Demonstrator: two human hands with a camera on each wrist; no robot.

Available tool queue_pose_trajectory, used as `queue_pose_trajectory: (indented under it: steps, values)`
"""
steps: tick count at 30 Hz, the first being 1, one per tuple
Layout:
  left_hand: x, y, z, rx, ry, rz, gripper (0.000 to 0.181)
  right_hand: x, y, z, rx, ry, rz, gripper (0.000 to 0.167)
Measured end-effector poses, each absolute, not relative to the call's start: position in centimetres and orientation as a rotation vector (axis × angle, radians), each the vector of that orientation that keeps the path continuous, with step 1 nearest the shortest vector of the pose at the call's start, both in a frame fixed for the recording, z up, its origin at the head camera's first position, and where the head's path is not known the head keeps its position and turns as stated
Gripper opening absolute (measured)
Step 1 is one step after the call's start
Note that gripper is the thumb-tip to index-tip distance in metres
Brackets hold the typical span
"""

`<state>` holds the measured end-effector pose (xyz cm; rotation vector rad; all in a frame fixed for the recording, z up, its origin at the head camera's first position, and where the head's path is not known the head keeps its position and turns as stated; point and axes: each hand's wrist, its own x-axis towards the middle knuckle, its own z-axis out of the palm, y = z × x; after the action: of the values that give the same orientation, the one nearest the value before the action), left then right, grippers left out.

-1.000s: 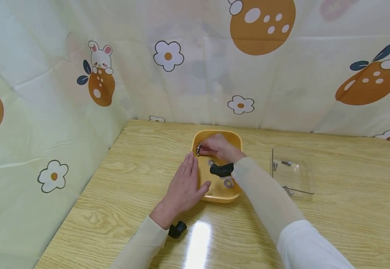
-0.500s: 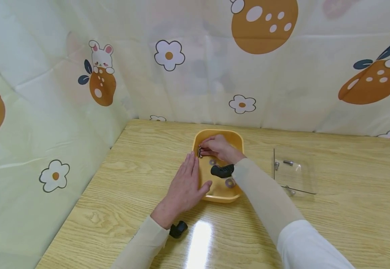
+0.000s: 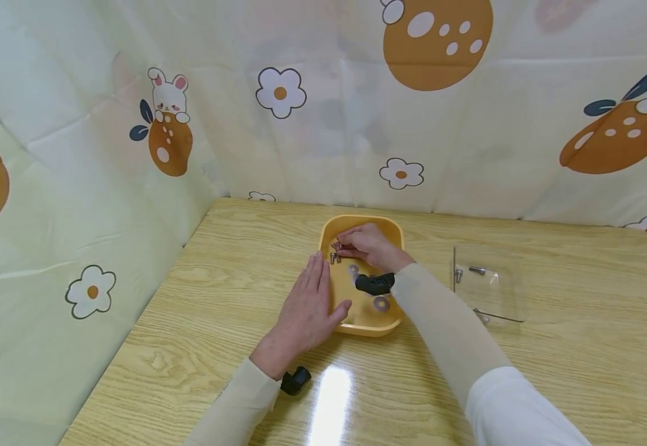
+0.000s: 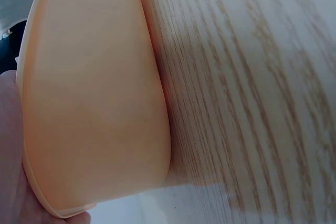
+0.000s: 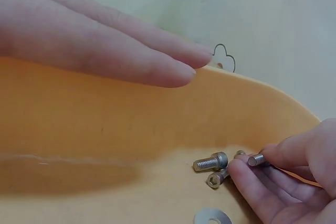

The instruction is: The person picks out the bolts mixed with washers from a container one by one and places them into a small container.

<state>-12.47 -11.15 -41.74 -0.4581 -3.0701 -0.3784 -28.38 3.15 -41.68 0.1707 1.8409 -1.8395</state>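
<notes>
A yellow plastic bin [image 3: 370, 331] stands on the table, and several metal hex socket screws [image 5: 210, 162] lie at its far left inside corner. Inside it my right hand [image 3: 370, 243] pinches one screw [image 5: 256, 159] between thumb and finger, its threaded end showing in the right wrist view. The other screws lie close beside these fingertips. Along the bin's left rim rests my left hand [image 3: 307, 306], fingers straight and thumb over the near edge. Flat washers [image 3: 381, 303] lie on the bin floor, one [image 5: 212, 216] near the screws; my right wrist's camera partly covers that area.
To the right of the bin is a clear, see-through box [image 3: 502, 297] with several screws [image 3: 476, 270] in or by it. Black wrist cameras [image 3: 295, 380] sit on both wrists. A patterned curtain [image 3: 323, 136] hangs behind the wood-grain table [image 3: 217, 279].
My right hand has shifted slightly right, away from the bin's left wall, and the screws lying there show more plainly. The left hand stays in place on the rim.
</notes>
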Motion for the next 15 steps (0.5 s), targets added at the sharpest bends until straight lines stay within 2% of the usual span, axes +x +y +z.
queue_pose_trajectory:
  steps: [15]
  values:
    - [-12.2, -11.0, -41.6, -0.463, -3.073, -0.372, 0.084, -27.7, 5.1, -39.7, 0.104, 1.800, -1.875, 0.035]
